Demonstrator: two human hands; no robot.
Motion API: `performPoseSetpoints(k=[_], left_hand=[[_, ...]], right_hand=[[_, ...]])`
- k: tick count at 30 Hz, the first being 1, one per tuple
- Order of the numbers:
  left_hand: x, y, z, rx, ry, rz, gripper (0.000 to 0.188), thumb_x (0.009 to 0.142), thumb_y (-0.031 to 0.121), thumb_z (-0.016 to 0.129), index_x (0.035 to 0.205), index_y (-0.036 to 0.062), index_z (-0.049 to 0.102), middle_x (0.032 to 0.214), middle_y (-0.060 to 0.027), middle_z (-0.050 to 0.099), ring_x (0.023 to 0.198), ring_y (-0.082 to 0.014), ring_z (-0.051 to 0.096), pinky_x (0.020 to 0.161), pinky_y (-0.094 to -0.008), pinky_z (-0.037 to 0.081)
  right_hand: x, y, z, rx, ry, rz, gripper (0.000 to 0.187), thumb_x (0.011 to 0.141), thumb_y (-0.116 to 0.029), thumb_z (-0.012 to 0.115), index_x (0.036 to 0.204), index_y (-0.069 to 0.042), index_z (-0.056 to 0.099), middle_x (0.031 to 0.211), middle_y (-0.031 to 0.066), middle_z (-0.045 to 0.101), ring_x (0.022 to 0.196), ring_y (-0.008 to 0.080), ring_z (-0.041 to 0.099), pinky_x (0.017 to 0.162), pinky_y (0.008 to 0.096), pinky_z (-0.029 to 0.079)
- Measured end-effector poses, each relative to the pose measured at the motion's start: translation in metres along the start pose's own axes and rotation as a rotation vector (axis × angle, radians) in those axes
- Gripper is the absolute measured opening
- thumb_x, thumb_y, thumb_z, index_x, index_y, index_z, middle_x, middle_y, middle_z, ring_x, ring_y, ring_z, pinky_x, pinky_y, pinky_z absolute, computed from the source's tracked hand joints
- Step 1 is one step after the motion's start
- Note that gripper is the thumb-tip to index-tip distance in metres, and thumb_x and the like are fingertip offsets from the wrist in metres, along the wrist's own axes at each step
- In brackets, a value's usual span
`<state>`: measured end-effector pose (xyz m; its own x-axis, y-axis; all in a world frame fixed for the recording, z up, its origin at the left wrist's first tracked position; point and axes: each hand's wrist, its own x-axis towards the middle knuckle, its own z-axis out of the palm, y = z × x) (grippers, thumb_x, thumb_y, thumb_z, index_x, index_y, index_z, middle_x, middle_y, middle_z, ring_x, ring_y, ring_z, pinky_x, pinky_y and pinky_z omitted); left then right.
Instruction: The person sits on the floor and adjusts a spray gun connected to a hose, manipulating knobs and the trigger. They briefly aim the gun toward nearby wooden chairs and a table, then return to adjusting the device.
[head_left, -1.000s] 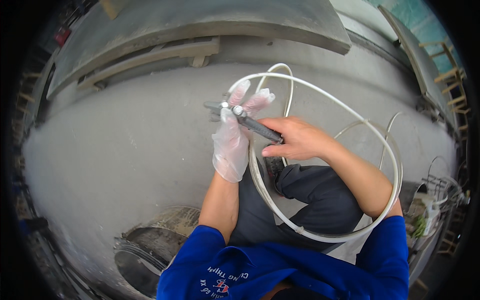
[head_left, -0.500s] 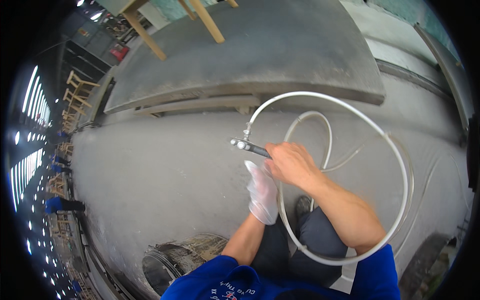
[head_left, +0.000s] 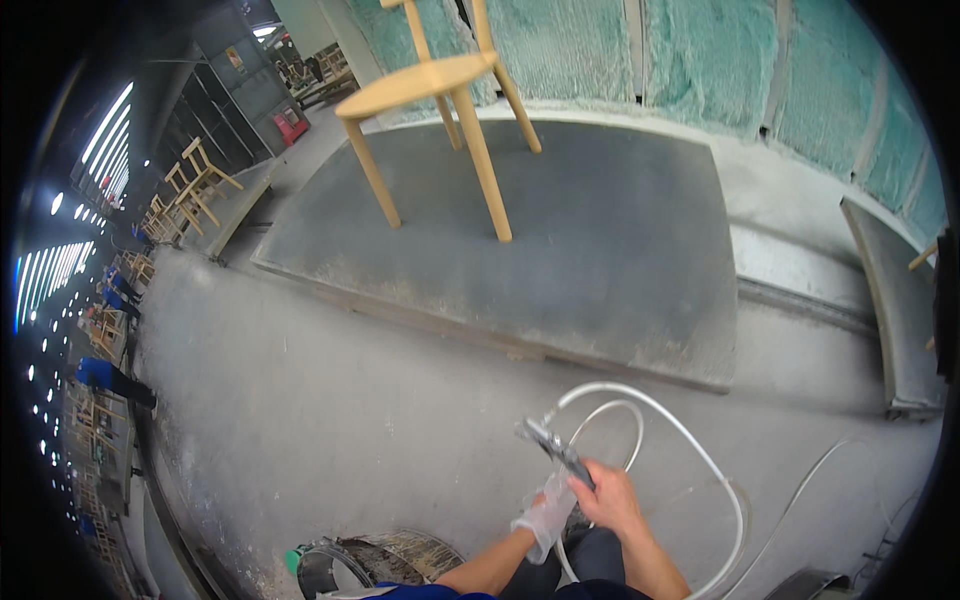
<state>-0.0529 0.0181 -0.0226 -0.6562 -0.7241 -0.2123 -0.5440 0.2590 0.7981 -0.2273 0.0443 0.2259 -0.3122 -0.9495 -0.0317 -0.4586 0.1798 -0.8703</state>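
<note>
My right hand [head_left: 612,498] grips the dark handle of a metal spray gun [head_left: 556,448], whose head points up and to the left. From the gun a white hose [head_left: 690,445] loops out to the right and back toward my legs. My left hand [head_left: 547,515], in a thin clear plastic glove, is just left of the handle, close to my right hand. Its fingers are blurred and partly hidden, so I cannot tell whether they touch the gun. Beyond my hands, a pale wooden chair [head_left: 430,85] stands upright on a low grey platform [head_left: 600,260].
An open, crusted bucket [head_left: 400,555] lies near my left side. Teal padded panels [head_left: 700,60] line the far wall. At the right edge leans another dark platform [head_left: 880,290]. Along the left, more wooden chairs [head_left: 200,180] and a person in blue [head_left: 110,378] line the workshop.
My view has tilted up, bringing the chair's seat and wall panels into sight. My hands and the spray gun now appear lower in the picture; the right hand still grips the gun.
</note>
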Motion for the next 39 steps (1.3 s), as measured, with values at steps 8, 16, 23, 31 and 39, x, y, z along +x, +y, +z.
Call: performPoseSetpoints(k=[8,16,23,31,39], left_hand=[[-0.132,0.169,-0.113,0.223,-0.563,0.015,0.048,0.106,0.045,0.063,0.143,0.0150,0.070,0.152,-0.0274,0.059,0.145,-0.0484,0.052,0.123,-0.0514,0.042],[-0.092,0.282,-0.194,0.435,-0.836,0.248,0.055,0.103,0.041,0.071,0.149,0.0123,0.065,0.154,-0.0248,0.060,0.148,-0.0419,0.053,0.122,-0.0484,0.043],[-0.043,0.324,-0.263,0.411,-0.839,0.345,0.056,0.103,0.041,0.072,0.150,0.0110,0.064,0.154,-0.0243,0.060,0.147,-0.0406,0.054,0.122,-0.0478,0.043],[0.028,0.374,-0.303,0.322,-0.980,0.540,0.058,0.103,0.040,0.074,0.151,0.0095,0.063,0.154,-0.0238,0.060,0.147,-0.0391,0.055,0.121,-0.0470,0.044],[0.073,0.423,-0.316,0.315,-1.242,0.704,0.059,0.103,0.039,0.075,0.151,0.0080,0.062,0.154,-0.0232,0.061,0.146,-0.0376,0.055,0.121,-0.0463,0.044]], right_hand=[[-0.083,-0.085,-0.150,-0.075,-0.152,0.238,0.029,0.093,-0.028,0.080,0.113,-0.008,0.078,0.080,0.0193,0.074,0.074,0.0403,0.075,0.069,0.0450,0.058],[-0.114,-0.153,-0.261,-0.045,0.075,0.378,0.028,0.094,-0.030,0.080,0.112,-0.009,0.078,0.074,0.0163,0.071,0.068,0.0360,0.069,0.066,0.0433,0.055],[-0.119,-0.200,-0.267,-0.039,0.288,0.360,0.032,0.098,-0.040,0.075,0.101,-0.008,0.074,0.078,0.0178,0.071,0.073,0.0377,0.069,0.069,0.0479,0.053],[-0.110,-0.269,-0.233,-0.083,0.611,0.445,0.034,0.100,-0.040,0.072,0.101,-0.006,0.072,0.079,0.0200,0.069,0.079,0.0419,0.069,0.072,0.0537,0.051],[-0.104,-0.323,-0.205,0.023,0.856,0.628,0.035,0.101,-0.040,0.071,0.103,-0.005,0.072,0.077,0.0184,0.067,0.076,0.0376,0.067,0.073,0.0520,0.050]])
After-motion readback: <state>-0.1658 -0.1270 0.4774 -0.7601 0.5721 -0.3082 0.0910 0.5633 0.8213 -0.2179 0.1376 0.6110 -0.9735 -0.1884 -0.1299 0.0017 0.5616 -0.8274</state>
